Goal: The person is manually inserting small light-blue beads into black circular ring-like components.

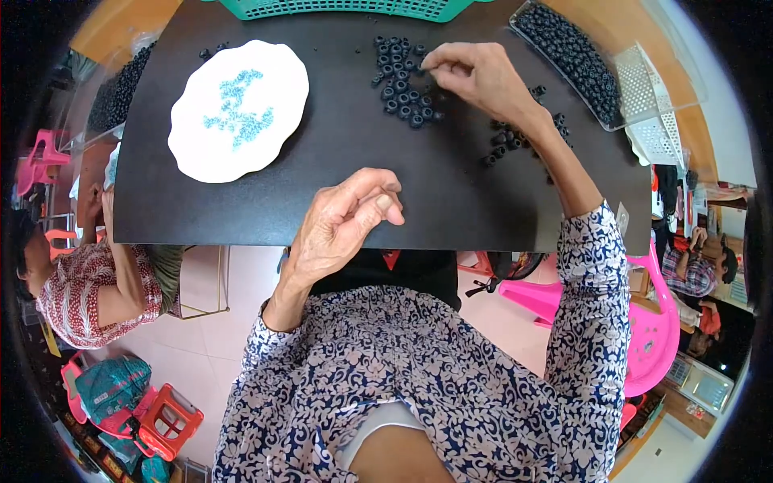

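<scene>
Over the dark table, my right hand (481, 76) reaches in with thumb and forefinger pinched at the edge of a cluster of small black ring-shaped parts (394, 74). One such part appears to be at its fingertips, mostly hidden. My left hand (346, 219) hovers by the table's near edge, fingers curled and thumb against the forefinger; anything inside that pinch is too small to make out. A white plate (189, 133) with a wavy rim lies to the left, bearing a scatter of tiny pale-blue pieces (238, 111). More black parts (506, 138) lie beneath my right wrist.
A clear tray (538, 42) full of black parts stands far right, beside a white perforated basket (651, 105). A green basket (346, 6) sits at the far edge. Another person (93, 282) sits to the left, and a pink stool (644, 338) stands at the right.
</scene>
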Available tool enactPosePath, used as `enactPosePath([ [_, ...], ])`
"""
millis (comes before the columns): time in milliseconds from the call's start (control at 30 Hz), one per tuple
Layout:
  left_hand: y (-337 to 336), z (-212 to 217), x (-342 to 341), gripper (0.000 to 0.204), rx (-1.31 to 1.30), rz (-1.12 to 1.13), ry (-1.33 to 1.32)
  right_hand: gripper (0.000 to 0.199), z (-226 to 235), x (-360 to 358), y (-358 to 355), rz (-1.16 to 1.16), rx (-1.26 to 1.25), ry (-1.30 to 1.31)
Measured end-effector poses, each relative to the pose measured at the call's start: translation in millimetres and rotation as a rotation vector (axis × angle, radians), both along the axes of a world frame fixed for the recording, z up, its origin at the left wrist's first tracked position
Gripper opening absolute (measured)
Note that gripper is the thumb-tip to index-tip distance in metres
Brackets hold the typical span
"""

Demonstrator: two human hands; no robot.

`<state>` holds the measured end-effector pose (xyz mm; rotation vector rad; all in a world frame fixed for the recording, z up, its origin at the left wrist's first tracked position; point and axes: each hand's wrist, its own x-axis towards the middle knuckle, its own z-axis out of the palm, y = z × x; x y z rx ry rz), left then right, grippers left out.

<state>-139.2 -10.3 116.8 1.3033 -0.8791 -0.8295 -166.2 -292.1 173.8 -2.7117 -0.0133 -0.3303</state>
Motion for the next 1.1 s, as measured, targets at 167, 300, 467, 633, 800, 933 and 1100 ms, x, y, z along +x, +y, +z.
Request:
enactPosePath([
  [167,-2,3,-1,0.027,0.005,0.001,-0.015,0.018,-10,8,-5,-0.01,-0.086,-0.029],
  [300,-3,3,-2,0.027,-0.007,0.012,0.018,0.022,-19,11,-2,-0.002,-0.191,-0.048],
  [467,-3,2,-2,0.025,-0.009,0.008,0.028,0.02,-16,7,1,-0.033,-0.114,-0.02],
  [633,-2,1,0,0.022,-0.083,0.116,0.187,0.017,4,-14,47,-0.028,0.191,-0.056],
  [800,-12,17,1,0.023,-0.102,0.376,0.144,0.017,-3,-41,98,0.008,0.594,-0.085],
  [933,-13,11,1,0.022,-0.086,0.372,0.11,0.017,-24,-53,114,-0.003,0.975,-0.161],
  [1100,-15,3,-1,0.023,-0.124,0.352,0.067,0.017,-38,-61,121,-0.068,1.153,-0.167],
])
